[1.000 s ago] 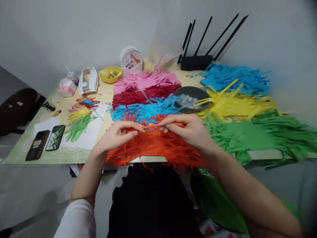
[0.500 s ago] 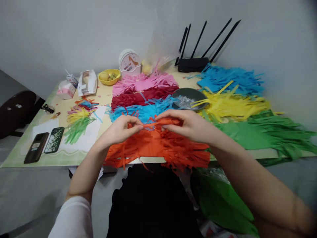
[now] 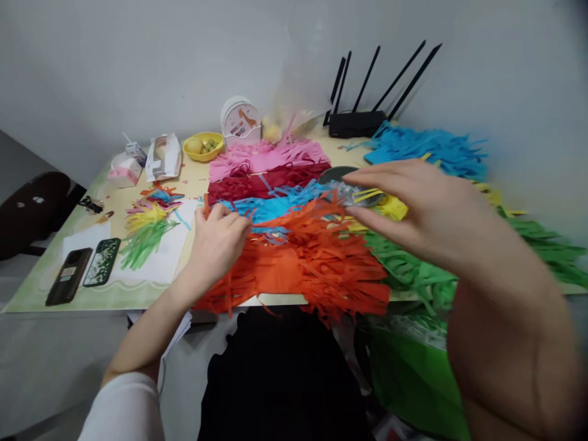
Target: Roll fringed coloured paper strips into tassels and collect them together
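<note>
Orange fringed tissue paper [image 3: 278, 269] lies at the table's front edge, its cut strips spreading to both sides. My left hand [image 3: 221, 236] is closed, fingers curled around the orange paper near its upper left edge, with a few strips poking out above the knuckles. To the right, my right hand [image 3: 413, 211] is raised, slightly blurred, with thumb and fingers apart and nothing visible between them. It hovers beside the dark bowl [image 3: 333, 174] of crumpled clear plastic, partly hiding yellow fringed paper [image 3: 392, 208] and green fringed paper [image 3: 413, 266].
Blue [image 3: 271, 207], dark red [image 3: 275, 180] and pink fringed paper [image 3: 271, 156] lie in rows behind the orange. A black router [image 3: 358, 124] stands at the back, near more blue fringe [image 3: 427, 150]. At left are two phones [image 3: 68, 275] and a small multicoloured tassel bundle [image 3: 149, 229].
My right hand has let go of the orange paper and moved right, opening. My left hand has shifted slightly left, and the upper orange strips now spread out rightward.
</note>
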Tool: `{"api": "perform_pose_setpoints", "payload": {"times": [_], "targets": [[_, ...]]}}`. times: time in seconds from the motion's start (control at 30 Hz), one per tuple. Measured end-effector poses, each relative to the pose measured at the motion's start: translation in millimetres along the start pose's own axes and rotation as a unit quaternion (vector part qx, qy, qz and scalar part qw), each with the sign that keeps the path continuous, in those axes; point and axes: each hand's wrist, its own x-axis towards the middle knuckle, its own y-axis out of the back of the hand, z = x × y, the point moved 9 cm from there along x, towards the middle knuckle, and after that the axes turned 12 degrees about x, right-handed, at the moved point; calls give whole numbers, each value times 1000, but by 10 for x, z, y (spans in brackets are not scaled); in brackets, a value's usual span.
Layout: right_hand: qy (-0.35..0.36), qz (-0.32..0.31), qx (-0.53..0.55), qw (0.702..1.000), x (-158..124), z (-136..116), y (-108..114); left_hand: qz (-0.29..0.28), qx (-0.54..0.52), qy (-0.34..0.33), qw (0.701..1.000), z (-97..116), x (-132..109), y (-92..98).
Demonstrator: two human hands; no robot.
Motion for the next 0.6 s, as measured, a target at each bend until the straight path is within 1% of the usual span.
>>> {"api": "perform_pose_setpoints", "payload": {"times": [0.03, 0.07, 0.1, 0.13, 0.17, 0.23, 0.27, 0.33, 0.37, 0.43, 0.5, 0.6], "targets": [[12, -5, 43, 999, 30, -146, -75, 18, 19, -29, 999, 95, -23, 16], [25, -40, 91, 995, 65, -285, -229, 33, 27, -54, 998, 183, -46, 28], [23, -90, 141, 986, 96, -381, -423, 47, 24, -72, 996, 252, -67, 40], [-3, -130, 182, 975, 123, -401, -610, 58, 9, -81, 995, 296, -86, 50], [-38, -162, 223, 960, 141, -373, -781, 66, -15, -82, 994, 311, -104, 57], [-114, -212, 308, 921, 136, -236, -1054, 75, -74, -72, 992, 285, -143, 57], [-139, -230, 349, 898, 118, -173, -1146, 77, -97, -71, 990, 264, -167, 51], [-164, -257, 416, 857, 74, -98, -1253, 84, -115, -83, 986, 230, -223, 39], [-170, -258, 439, 844, 57, -75, -1272, 90, -112, -90, 985, 213, -252, 35], [-189, -236, 474, 827, 33, -45, -1281, 109, -99, -90, 985, 157, -301, 30], [-217, -202, 509, 808, 7, -49, -1299, 129, -97, -65, 985, 79, -329, 20], [-246, -144, 559, 778, -31, -120, -1337, 157, -128, -7, 979, -1, -340, 1]]}}
